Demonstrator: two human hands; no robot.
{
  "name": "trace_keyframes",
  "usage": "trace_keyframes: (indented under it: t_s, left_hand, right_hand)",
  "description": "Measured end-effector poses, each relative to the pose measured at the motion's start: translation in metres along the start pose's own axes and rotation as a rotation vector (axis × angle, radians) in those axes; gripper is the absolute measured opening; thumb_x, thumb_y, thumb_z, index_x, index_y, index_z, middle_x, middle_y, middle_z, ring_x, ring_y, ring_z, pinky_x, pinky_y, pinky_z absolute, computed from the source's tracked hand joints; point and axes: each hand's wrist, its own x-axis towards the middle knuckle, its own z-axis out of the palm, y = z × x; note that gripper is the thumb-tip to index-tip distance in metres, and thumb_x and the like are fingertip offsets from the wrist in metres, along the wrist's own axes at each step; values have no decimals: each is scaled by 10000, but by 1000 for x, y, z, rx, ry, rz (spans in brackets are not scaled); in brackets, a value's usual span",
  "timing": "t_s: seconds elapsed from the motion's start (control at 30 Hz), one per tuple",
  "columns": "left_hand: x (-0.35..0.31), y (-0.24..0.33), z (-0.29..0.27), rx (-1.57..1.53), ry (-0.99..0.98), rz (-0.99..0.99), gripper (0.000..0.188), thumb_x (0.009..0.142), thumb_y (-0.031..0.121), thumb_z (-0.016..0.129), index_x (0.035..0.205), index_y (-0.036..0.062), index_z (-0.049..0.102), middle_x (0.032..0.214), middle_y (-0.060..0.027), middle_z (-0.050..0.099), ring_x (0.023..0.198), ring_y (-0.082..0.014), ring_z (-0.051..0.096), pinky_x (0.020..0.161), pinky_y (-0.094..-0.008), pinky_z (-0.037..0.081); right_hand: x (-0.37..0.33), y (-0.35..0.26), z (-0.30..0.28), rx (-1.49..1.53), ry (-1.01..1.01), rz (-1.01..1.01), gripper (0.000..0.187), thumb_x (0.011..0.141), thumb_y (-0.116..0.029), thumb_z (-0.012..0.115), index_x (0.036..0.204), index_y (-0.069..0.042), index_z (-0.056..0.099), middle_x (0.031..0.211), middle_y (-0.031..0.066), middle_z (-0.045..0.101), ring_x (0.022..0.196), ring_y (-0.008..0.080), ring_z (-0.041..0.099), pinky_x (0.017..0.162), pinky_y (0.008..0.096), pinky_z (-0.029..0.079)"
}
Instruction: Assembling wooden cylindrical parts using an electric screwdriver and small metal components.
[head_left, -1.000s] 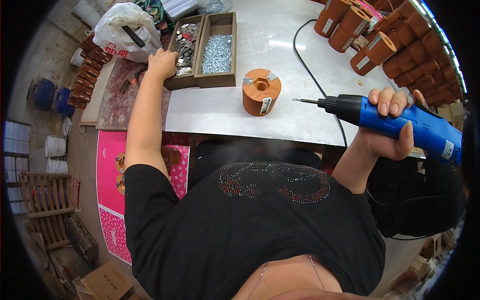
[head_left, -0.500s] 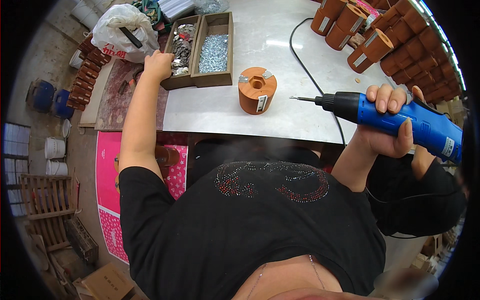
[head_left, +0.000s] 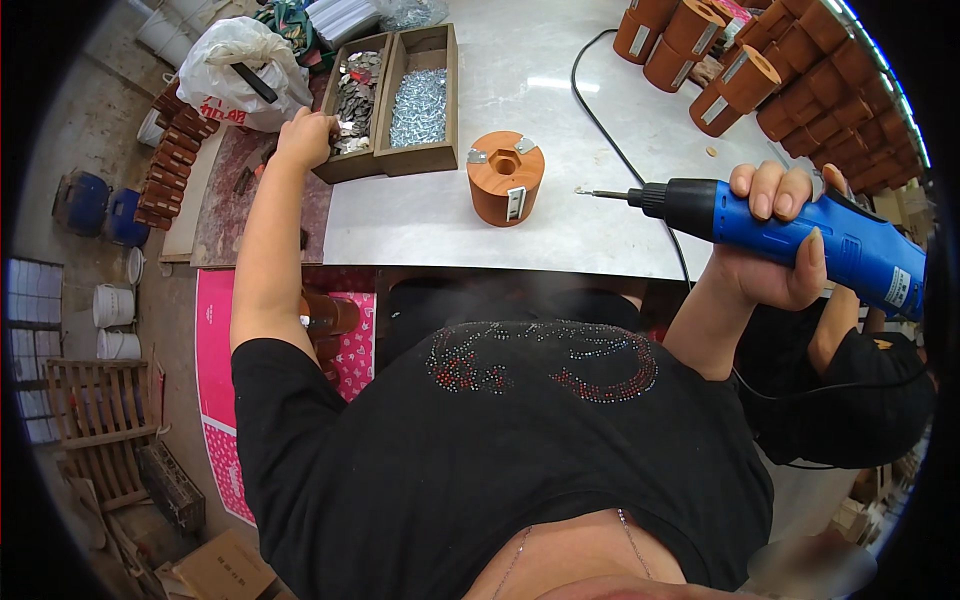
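My right hand (head_left: 775,240) is wrapped round a blue electric screwdriver (head_left: 835,250) with a black nose. Its thin bit points left, and a small shiny piece shows at the tip. Left of the tip, a reddish-brown wooden cylinder (head_left: 506,195) stands upright on the table, with a hexagonal recess on top. Small metal plates (head_left: 524,146) lie at its top rim, and a pale plate with a dark slot is on its side. My left hand (head_left: 308,137) reaches over the near left edge of a wooden tray of flat metal pieces (head_left: 358,98), its fingers curled and their tips hidden.
Beside that tray is a wooden tray of silvery screws (head_left: 420,108). A white plastic bag (head_left: 243,70) sits to the left. Stacked brown cylinders (head_left: 830,90) fill the far right. A black cable (head_left: 605,118) crosses the table. Another person (head_left: 830,390) is at the right.
My left hand has shifted slightly left and nearer along the tray's edge. The whole table scene has moved a little left in view. The screwdriver stays in my right hand.
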Motion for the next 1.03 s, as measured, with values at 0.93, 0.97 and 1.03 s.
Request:
trace_keyframes:
  t_s: [0.93,0.97,1.03]
  left_hand:
    - [6,10,-2,168,134,-11,162,674,143,552,809,145,643,762,-72,616,862,-236,554,840,-456,355]
    - [5,8,-1,90,182,-66,170,679,157,553,826,145,637,770,-78,616,865,-239,556,843,-463,352]
    - [7,7,-2,10,232,-113,180,683,170,554,843,144,632,778,-83,617,868,-243,559,846,-470,349]
  right_hand:
    - [-4,7,-5,29,67,20,571,746,-184,453,1242,-7,234,795,118,520,702,217,531,698,420,421]
    - [-4,10,-5,39,60,26,574,746,-185,454,1244,-7,232,798,118,520,703,219,531,701,423,419]
    - [-4,10,-6,49,54,35,585,744,-187,455,1254,-11,228,808,121,521,713,228,528,709,432,414]
